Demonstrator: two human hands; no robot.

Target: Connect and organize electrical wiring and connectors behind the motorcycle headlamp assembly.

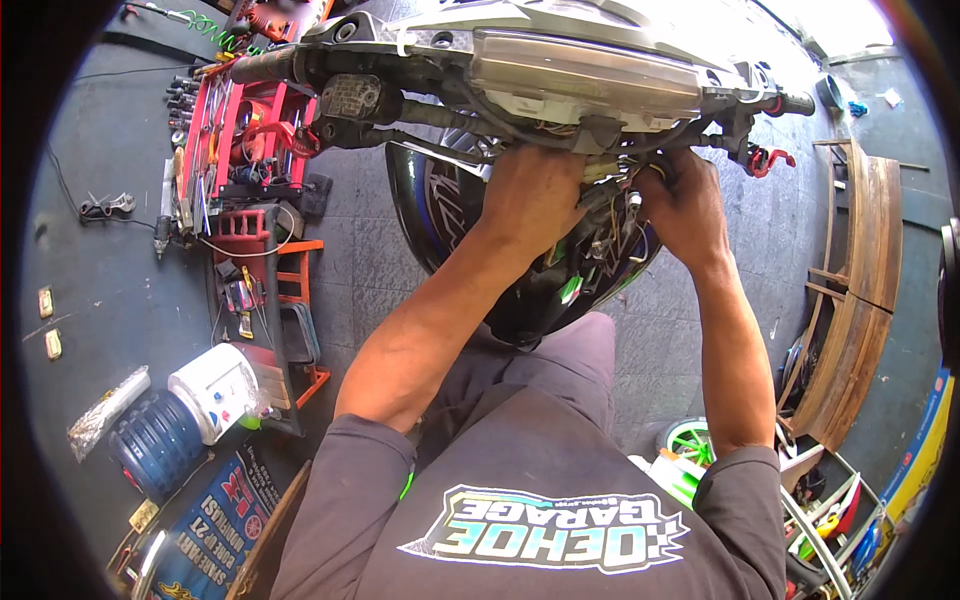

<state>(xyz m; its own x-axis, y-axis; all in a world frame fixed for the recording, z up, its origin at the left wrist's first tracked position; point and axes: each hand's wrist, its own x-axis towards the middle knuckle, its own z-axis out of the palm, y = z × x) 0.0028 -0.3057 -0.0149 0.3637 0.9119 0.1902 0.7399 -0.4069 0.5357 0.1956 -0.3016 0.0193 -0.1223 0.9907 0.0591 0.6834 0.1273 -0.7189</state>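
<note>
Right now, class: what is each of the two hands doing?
Left hand: curled closed around the wiring under the handlebar.
Right hand: also in the wiring; its grip cannot be told.

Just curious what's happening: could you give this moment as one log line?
left hand: in wiring under motorcycle handlebar | right hand: in same wiring, grip unclear | red tool cart: at person's left

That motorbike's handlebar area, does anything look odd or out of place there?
Yes. The handlebar unit has its cover off, and loose wires hang bare beneath it above the front fender. The left hand and right hand are both in that tangle.
</note>
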